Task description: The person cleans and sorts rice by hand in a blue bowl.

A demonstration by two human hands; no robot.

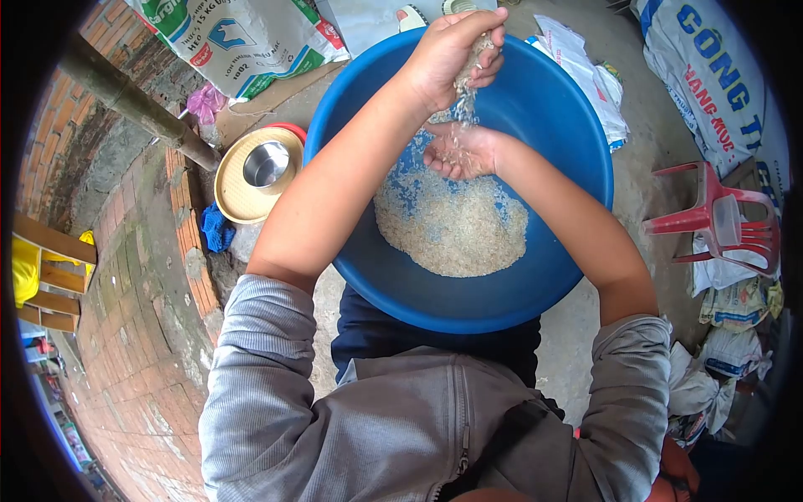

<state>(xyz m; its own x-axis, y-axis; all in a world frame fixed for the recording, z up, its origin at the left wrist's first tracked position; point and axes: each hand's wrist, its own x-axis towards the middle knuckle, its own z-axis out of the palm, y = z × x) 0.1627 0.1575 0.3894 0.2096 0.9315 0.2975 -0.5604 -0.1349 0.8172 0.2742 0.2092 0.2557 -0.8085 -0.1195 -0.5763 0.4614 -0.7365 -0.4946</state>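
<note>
My left hand is raised over the far side of a big blue plastic basin, its fingers closed around a handful of rice grains. Grains trickle from the bottom of that fist. Just below it, my right hand is palm up with its fingers loosely curled and apart, and some grains land on it. A pile of pale rice lies in the near half of the basin, with a thinner scatter toward the middle.
A metal bowl sits on a tan round tray at the left. Beyond stand a feed sack and a wooden pole. On the right are a red plastic chair and a large white sack.
</note>
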